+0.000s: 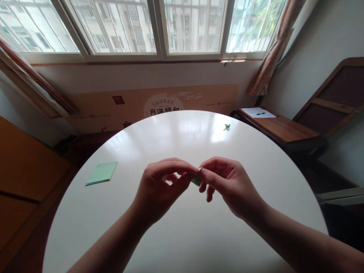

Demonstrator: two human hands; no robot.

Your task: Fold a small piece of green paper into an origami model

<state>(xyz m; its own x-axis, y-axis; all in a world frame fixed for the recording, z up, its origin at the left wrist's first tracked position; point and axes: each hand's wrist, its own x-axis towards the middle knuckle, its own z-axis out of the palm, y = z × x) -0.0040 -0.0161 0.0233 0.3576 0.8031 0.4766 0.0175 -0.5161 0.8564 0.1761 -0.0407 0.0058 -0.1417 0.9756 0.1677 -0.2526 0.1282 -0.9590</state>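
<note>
Above the middle of the round white table (176, 235), my left hand (160, 187) and my right hand (226, 182) meet fingertip to fingertip. Both pinch a small folded piece of green paper (196, 179); only a sliver of it shows between the fingers. A thin stack of green paper sheets (102, 172) lies flat on the table to the left, well apart from my hands. A tiny folded green paper figure (226, 127) stands near the table's far right edge.
A wooden side table (284, 129) with a white sheet and a pen (259, 113) stands at the right, beside a dark wooden chair back (338, 94). A printed cardboard panel (159, 104) leans under the window. Wooden furniture (25, 170) lies at the left.
</note>
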